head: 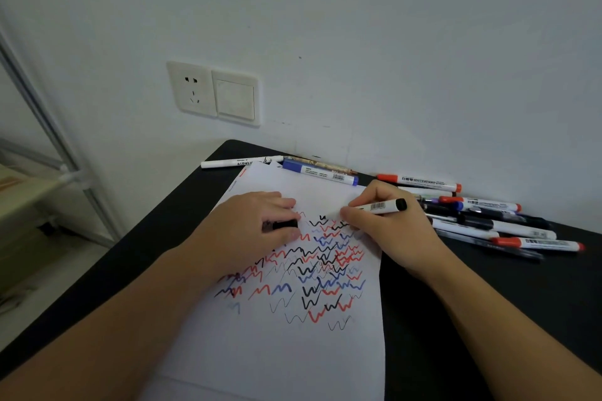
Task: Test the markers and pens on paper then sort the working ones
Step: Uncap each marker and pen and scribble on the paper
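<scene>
Lying lowest in the frame, the paper (277, 352) runs off the bottom edge, its right edge leaving a broad strip of bare black table (472, 335) at lower right, while its left side nearly meets the table's left edge at lower left. Red, blue and black zigzag test marks (312, 270) fill the sheet's middle; the part below them is blank.

Two hands rest at the centre of the frame. The left hand (250, 228) presses down on the paper, its fingers curled round a black cap (285, 224). The right hand (387, 231) pinches a white marker (379, 206) between thumb and curled fingers, the black rear end pointing right; its tip is hidden behind the fingers at the upper edge of the marks.

Further back on the right, a loose pile of pens and markers (488, 221) lies on the table well apart from the paper; three red-capped ones show, the darker ones overlap too much to count. At the paper's far edge lie three more: a white acrylic marker (241, 162) overhanging the table's far left corner, a blue-capped marker (321, 171), and a patterned pen (325, 166) just behind it by the wall (391, 42). A socket (192, 88) and a switch (235, 100) sit on the wall at upper left.
</scene>
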